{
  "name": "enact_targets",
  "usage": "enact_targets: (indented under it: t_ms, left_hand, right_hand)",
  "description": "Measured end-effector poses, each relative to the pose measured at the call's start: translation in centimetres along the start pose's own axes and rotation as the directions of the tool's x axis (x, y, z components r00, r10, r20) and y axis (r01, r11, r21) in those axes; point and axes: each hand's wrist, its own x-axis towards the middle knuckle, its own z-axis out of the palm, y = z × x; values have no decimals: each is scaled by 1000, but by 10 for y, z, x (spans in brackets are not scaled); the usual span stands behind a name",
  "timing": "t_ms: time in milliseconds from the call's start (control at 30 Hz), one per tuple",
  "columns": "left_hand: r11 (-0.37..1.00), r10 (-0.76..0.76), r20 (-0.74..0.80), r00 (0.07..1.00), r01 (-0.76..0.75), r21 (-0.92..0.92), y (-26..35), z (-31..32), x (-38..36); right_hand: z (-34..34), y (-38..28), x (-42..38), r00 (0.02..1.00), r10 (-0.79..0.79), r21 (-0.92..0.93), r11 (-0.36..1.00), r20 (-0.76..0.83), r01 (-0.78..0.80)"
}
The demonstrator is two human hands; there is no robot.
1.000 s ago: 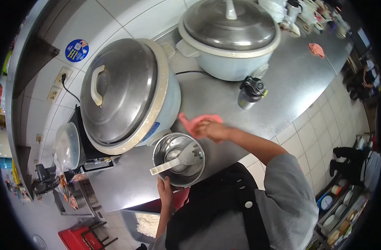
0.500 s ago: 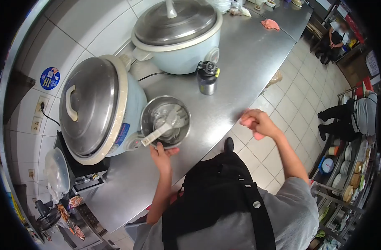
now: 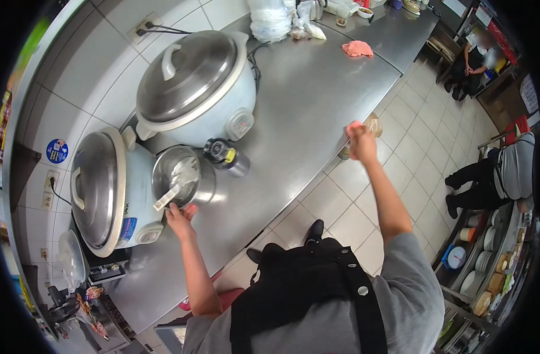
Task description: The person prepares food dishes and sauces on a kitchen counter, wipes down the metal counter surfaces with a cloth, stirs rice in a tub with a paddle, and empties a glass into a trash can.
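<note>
My left hand (image 3: pixel 181 221) is at the near side of a round metal pot (image 3: pixel 206 184), its fingers curved against the wall just below the rim. Inside the pot lies a pale scoop or ladle (image 3: pixel 186 172), whose light handle (image 3: pixel 166 197) sticks out over the rim beside my fingertips. A dark bottle with a black and yellow lid (image 3: pixel 228 158) stands right beside the pot. My right hand (image 3: pixel 362 141) is raised near the counter's front edge, its fingers curled; a pinkish patch shows at the fingertips, too unclear to name.
Two large lidded rice cookers (image 3: pixel 190 88) (image 3: pixel 107 189) stand along the tiled wall. Farther along the steel counter (image 3: pixel 293 112) are a pink cloth (image 3: pixel 358 49) and plastic bags (image 3: pixel 270 20). Two people (image 3: pixel 467 65) (image 3: pixel 500 174) are across the floor. Shelves hold dishes (image 3: pixel 482 259).
The view has shifted along the counter. The pot and bottle are closer together now, with my left hand still at the pot. My right hand has swung away from my body, over the counter's front edge.
</note>
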Motion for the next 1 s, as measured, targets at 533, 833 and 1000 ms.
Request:
enact_targets:
  t_ms: [533, 833, 1000]
  left_hand:
    - [883, 247, 253, 935, -325, 339, -63, 178, -209]
    - [832, 271, 605, 749, -498, 244, -46, 347, -150]
    - [785, 257, 593, 763, -523, 333, -40, 386, -125]
  right_hand:
    - [108, -132, 112, 709, -673, 115, 737, 212, 666]
    - [115, -25, 298, 916, -166, -353, 886, 366, 302]
    - [12, 16, 385, 899, 106, -281, 960, 425, 20]
